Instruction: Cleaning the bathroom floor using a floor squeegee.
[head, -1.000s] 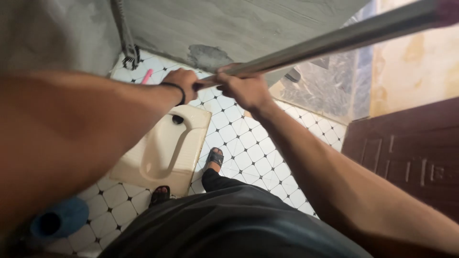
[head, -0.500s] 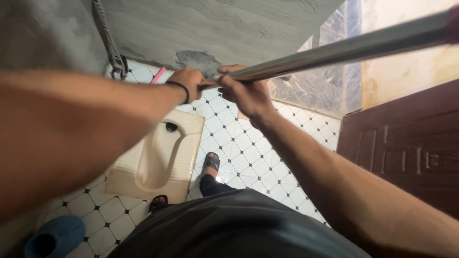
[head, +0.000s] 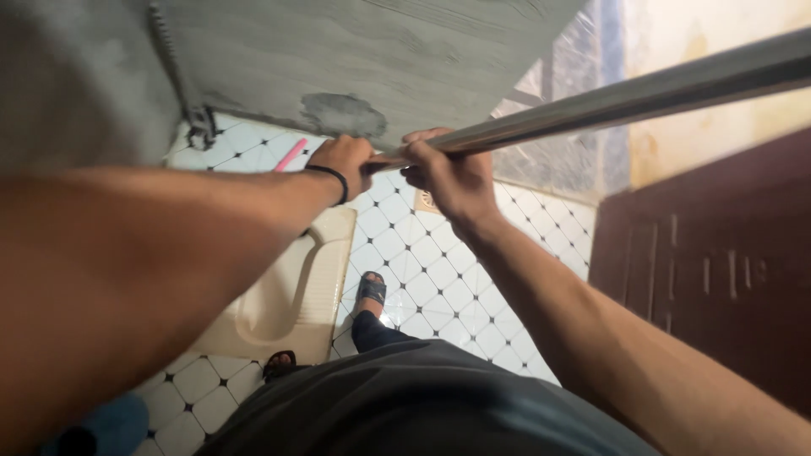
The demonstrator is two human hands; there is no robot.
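A long shiny metal pole (head: 608,101) runs from the upper right down to my hands at the middle. My left hand (head: 345,162), with a black band on the wrist, is closed around the pole's lower end. My right hand (head: 446,176) grips the pole just above it, fingers wrapped over the top. Both arms reach forward over a cream squat toilet pan (head: 296,291) set in the white tiled floor (head: 439,287). The pole's far end is out of view.
A grey cement wall (head: 355,51) rises behind the pan, with a hose (head: 173,67) hanging at its left. A pink stick (head: 291,155) lies on the tiles. A dark wooden door (head: 718,279) stands at right. My sandalled feet (head: 372,289) stand beside the pan; a blue container (head: 110,426) sits at bottom left.
My view has shifted and both hands, still gripping the pole, sit slightly lower and to the right. The pole's angle has flattened a little.
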